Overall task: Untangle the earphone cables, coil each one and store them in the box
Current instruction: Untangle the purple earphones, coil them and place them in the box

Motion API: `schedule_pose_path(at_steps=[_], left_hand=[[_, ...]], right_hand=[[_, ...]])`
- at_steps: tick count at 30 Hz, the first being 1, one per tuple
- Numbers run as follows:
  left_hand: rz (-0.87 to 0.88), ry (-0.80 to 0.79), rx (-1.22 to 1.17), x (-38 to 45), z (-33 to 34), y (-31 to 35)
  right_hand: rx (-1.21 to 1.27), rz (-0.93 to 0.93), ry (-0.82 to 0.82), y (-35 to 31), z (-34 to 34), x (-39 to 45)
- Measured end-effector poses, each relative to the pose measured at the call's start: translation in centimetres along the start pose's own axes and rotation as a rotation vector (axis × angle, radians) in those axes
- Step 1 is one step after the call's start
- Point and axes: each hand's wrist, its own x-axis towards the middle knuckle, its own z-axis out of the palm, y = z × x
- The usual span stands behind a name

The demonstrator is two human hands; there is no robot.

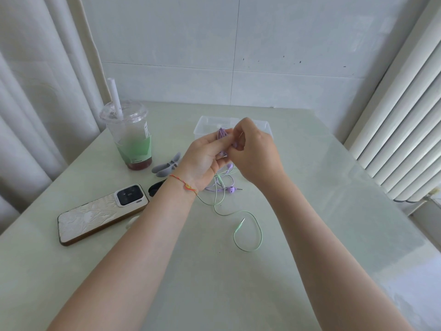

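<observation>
A pale green glossy bench (310,187) stood against a white tiled wall (262,56), with white curtains (35,103) left and a ribbed white radiator (405,127) right.

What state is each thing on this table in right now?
Purple earphone cable: partly coiled, gripped by both hands.
Green earphone cable: loose on the table, uncoiled.
Box: open; contents unclear.
Drink cup: upright, lidded, straw in.
Phone: lying face down.
Left hand: holding the coil.
Right hand: pinching the cable.
</observation>
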Motion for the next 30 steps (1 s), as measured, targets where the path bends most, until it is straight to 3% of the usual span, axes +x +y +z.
schedule_pose_path(at_steps=[4,7,9,11,14,19,30], left_hand=[[-0.008,0.078,-0.059,0.2,-0.1,-0.2],[-0.12,0.094,-0.205,0.3,-0.6,0.1],[-0.223,0.017,-0.342,0.1,-0.8,0.3],[-0.273,-0.052,-0.398,0.0,-0.7,0.4],[-0.274,-0.083,-0.349,-0.1,-0.5,0.3],[-0.284,-0.03,-0.186,0.3,-0.7,-0.1],[-0.312,0.096,-0.017,0.2,-0.9,0.4]], right_hand=[[0.044,0.019,-0.089,-0.1,-0.3,0.1],[0.248,0.167,-0.032,0.1,-0.6,0.5],[0.302,0.297,-0.003,0.6,-1.0,0.9],[0.397,0.391,-0.198,1.0,-1.4,0.9],[0.553,0.419,-0.432,1.5,-1.3,0.6],[0.482,0.383,-0.313,2.3,-0.5,0.9],[0.451,0.413,-0.354,2.5,0.4,0.8]])
